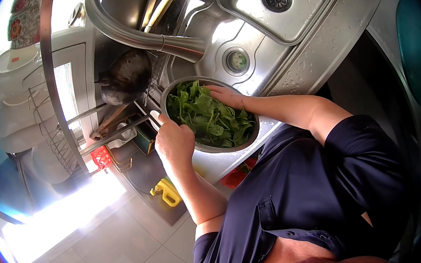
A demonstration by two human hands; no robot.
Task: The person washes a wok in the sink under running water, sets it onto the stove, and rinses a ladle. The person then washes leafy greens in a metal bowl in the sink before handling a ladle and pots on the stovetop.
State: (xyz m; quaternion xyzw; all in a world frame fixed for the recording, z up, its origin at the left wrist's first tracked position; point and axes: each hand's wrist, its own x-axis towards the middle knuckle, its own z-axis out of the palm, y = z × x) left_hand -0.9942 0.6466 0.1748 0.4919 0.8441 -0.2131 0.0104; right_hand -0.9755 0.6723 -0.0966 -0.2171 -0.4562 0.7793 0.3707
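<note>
A round metal bowl (255,138) full of green leafy vegetables (208,113) sits at the near edge of the sink counter. My right hand (226,98) lies over the bowl's far right rim, its fingers extended flat against the leaves. At the bowl's left side, my left hand (174,141) is closed, with the thumb up beside a small white and dark thing (155,118). What that thing is, and whether it belongs to the bowl, I cannot make out.
A curved faucet (131,39) arches over the sink (306,16) behind the bowl. A dark wok (127,77) stands to the left. Further left is a rack (50,71) with white dishes (20,105). A yellow jug (166,192) is low at left, a green round object (414,53) far right.
</note>
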